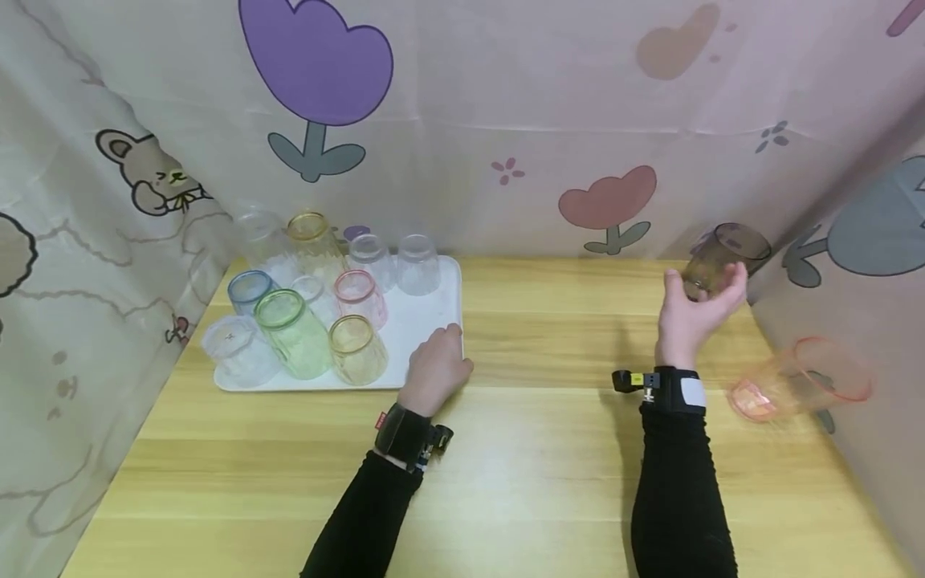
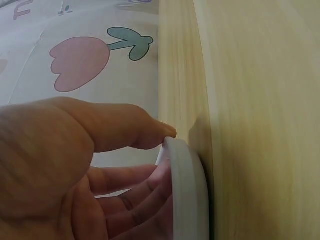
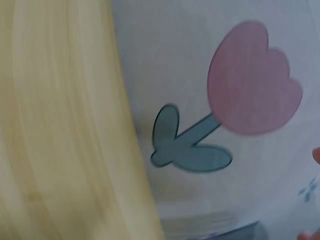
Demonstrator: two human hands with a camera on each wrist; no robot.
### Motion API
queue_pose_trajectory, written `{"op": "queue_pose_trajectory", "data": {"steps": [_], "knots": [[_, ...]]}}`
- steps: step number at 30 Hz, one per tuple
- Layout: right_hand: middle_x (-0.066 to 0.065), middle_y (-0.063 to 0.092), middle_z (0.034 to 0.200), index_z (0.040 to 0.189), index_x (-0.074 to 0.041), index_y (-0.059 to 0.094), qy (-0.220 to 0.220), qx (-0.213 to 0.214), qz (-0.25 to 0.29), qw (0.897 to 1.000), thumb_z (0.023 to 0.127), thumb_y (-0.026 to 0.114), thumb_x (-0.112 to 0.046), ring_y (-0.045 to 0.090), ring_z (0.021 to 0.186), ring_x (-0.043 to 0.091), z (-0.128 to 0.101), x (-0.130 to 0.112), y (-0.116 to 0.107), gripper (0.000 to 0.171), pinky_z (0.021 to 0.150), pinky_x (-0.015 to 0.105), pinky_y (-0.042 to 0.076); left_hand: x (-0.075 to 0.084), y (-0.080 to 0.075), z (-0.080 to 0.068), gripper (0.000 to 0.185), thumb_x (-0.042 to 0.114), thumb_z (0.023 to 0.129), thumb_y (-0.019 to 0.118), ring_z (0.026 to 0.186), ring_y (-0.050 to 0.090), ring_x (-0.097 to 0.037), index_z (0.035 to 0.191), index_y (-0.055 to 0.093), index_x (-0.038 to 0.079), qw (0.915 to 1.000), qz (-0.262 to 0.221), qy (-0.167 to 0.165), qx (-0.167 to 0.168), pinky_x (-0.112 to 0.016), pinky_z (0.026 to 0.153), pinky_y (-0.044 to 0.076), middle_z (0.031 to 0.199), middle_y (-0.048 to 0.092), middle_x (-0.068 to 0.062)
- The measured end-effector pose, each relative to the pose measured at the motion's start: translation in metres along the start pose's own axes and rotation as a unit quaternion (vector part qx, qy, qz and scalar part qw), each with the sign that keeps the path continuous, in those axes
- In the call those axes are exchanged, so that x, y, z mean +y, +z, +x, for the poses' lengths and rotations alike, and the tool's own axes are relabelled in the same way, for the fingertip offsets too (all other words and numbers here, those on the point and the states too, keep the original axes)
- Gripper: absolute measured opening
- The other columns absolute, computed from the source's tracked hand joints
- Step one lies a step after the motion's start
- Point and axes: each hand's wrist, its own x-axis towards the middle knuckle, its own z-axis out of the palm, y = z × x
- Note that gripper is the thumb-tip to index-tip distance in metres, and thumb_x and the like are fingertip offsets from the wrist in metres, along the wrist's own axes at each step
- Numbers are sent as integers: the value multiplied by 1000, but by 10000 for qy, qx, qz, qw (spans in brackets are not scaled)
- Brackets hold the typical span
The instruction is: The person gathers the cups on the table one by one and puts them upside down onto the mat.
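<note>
My left hand [image 1: 436,363] holds the right edge of a white tray [image 1: 450,297]; in the left wrist view the thumb [image 2: 135,127] rests on the tray rim [image 2: 187,195] with the fingers inside it. On the tray stand several glasses, among them a green glass [image 1: 296,341], a yellow glass [image 1: 359,353], a pink glass [image 1: 361,299] and a blue glass [image 1: 249,289]. At the back right, my right hand [image 1: 692,321] has thumb and fingers spread around the lower part of a dark grey glass [image 1: 730,253]. Whether they touch it cannot be told. Only fingertips [image 3: 317,155] show in the right wrist view.
An orange glass [image 1: 802,381] stands on the wooden table [image 1: 535,474] to the right of my right arm. Patterned curtains [image 1: 470,96] border the table at the back and both sides. Clear glasses [image 1: 417,269] line the tray's back edge.
</note>
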Motion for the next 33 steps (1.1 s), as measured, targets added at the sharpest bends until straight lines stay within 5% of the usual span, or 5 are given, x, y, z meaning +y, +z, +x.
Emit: {"op": "queue_pose_trajectory", "data": {"steps": [4, 13, 24, 33], "knots": [[-11, 8, 169, 167, -27, 6, 630, 127, 150, 9978, 92, 75, -9, 9, 152, -1, 22, 7, -8, 103, 113, 14, 31, -3, -1, 1, 17, 12, 88, 71, 71, 60, -28, 99, 59, 5, 10000, 61, 76, -9, -44, 62, 52, 83, 60, -7], [-20, -25, 167, 162, -37, -23, 1705, 33, -647, 9832, 90, 81, -34, -16, 150, -5, 75, 24, -16, 126, 117, 11, 16, -3, -1, 5, 25, 14, 90, 72, 77, 65, -31, 110, 62, 4, 9999, 124, 42, -78, -46, 67, 55, 90, 65, -9], [-23, -11, 169, 164, -36, -16, 1834, 65, -704, 9805, 84, 86, -30, -7, 150, -8, 104, 30, -16, 130, 117, 10, 15, -3, -1, 5, 31, 14, 91, 72, 76, 65, -28, 117, 62, 3, 9997, 174, -3, -142, -43, 65, 55, 91, 66, -9], [-18, 9, 170, 166, -34, 8, 1758, 74, -347, 9838, 87, 84, -12, 9, 150, -5, 110, 33, -14, 112, 117, 11, 19, -3, -2, 5, 36, 14, 91, 72, 79, 67, -30, 123, 61, 2, 9997, 147, -38, -179, -44, 66, 56, 94, 67, -11]]}}
